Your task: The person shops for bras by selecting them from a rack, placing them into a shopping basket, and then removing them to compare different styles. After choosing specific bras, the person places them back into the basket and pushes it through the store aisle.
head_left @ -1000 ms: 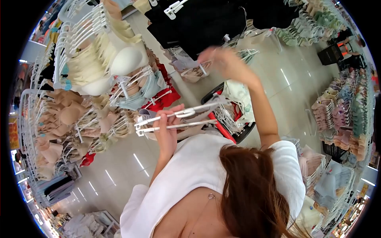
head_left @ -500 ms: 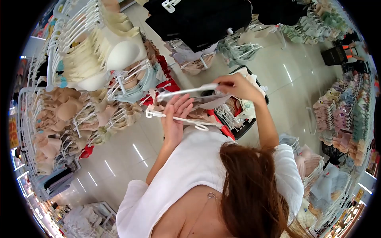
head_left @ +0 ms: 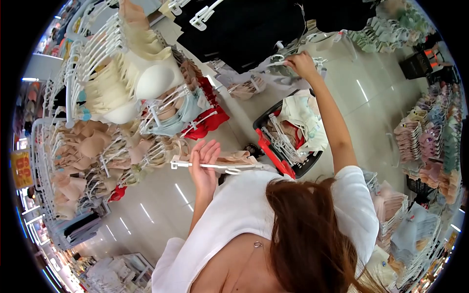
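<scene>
Shop racks crowded with bras [head_left: 97, 122] in cream, beige, blue and red fill the left of the head view, with black garments [head_left: 244, 29] hung overhead and more stock lining the far side of the glossy tiled floor [head_left: 161, 205]. A red-and-black shopping basket [head_left: 266, 146] stands on the floor just ahead of the person, loaded with pale underwear and loose hangers, likely parked there so both hands stay free. The left hand [head_left: 202, 168], raised near the chest, pinches the bar of a white hanger [head_left: 220, 166] between thumb and fingers, held level so the beige bra [head_left: 237, 158] clipped to it hangs in plain sight. The right hand [head_left: 300, 63] stretches up and forward to the rail below the black garments, its fingers closed on a second hanger [head_left: 276, 62] among the pieces hung there.
</scene>
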A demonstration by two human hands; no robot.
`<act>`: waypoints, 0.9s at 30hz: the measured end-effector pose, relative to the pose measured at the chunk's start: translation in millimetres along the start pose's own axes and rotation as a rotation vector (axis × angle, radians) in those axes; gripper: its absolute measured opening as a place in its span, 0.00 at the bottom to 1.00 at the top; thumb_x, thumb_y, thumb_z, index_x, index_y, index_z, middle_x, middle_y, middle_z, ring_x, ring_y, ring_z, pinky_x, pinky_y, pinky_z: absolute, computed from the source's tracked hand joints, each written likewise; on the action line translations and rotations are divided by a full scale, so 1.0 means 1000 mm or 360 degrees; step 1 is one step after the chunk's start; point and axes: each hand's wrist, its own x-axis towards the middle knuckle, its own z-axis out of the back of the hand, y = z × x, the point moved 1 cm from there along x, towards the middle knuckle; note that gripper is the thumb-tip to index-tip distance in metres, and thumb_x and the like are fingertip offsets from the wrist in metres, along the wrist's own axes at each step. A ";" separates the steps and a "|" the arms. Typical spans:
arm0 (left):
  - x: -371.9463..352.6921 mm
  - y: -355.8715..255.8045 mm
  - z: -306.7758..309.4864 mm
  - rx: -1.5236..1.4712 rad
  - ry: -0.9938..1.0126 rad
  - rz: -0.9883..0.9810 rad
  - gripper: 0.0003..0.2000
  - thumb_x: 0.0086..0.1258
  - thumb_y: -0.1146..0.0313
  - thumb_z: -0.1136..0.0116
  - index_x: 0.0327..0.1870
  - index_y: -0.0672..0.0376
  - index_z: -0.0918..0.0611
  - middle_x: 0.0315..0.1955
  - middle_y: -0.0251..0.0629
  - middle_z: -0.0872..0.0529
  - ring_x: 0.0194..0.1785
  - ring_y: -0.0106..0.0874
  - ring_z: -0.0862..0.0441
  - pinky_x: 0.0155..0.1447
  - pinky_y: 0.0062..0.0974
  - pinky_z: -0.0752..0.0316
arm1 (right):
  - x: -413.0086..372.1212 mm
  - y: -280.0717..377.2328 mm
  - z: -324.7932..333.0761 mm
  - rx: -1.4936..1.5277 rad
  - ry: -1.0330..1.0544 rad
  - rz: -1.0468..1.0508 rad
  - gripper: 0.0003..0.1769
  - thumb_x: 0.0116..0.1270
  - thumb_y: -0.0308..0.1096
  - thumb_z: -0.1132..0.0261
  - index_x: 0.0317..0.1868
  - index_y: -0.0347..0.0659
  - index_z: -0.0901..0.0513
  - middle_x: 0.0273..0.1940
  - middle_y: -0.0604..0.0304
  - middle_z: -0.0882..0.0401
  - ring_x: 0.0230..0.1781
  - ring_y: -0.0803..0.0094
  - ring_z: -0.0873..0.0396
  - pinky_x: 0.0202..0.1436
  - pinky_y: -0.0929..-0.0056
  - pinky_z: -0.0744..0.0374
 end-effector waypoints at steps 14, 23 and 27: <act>-0.005 0.003 0.006 -0.0098 -0.0040 0.0090 0.17 0.75 0.61 0.66 0.49 0.67 0.31 0.51 0.57 0.26 0.56 0.44 0.26 0.62 0.37 0.30 | 0.047 0.004 -0.036 0.0133 -0.0061 -0.0098 0.10 0.52 0.39 0.34 0.28 0.41 0.16 0.29 0.51 0.20 0.40 0.51 0.25 0.51 0.57 0.31; 0.003 0.008 -0.007 0.0105 0.0284 0.0320 0.24 0.75 0.51 0.71 0.52 0.65 0.30 0.54 0.52 0.26 0.59 0.42 0.28 0.63 0.40 0.33 | 0.049 0.002 -0.095 -0.0045 -0.0127 0.0220 0.17 0.54 0.46 0.37 0.28 0.39 0.16 0.29 0.52 0.20 0.36 0.54 0.23 0.46 0.56 0.29; -0.003 0.010 -0.011 0.0528 0.0396 0.0772 0.34 0.70 0.39 0.78 0.55 0.62 0.29 0.53 0.51 0.25 0.58 0.40 0.27 0.61 0.39 0.32 | 0.039 0.021 -0.078 -0.0099 -0.0214 0.0195 0.14 0.53 0.43 0.35 0.29 0.39 0.17 0.34 0.52 0.21 0.42 0.56 0.25 0.48 0.56 0.30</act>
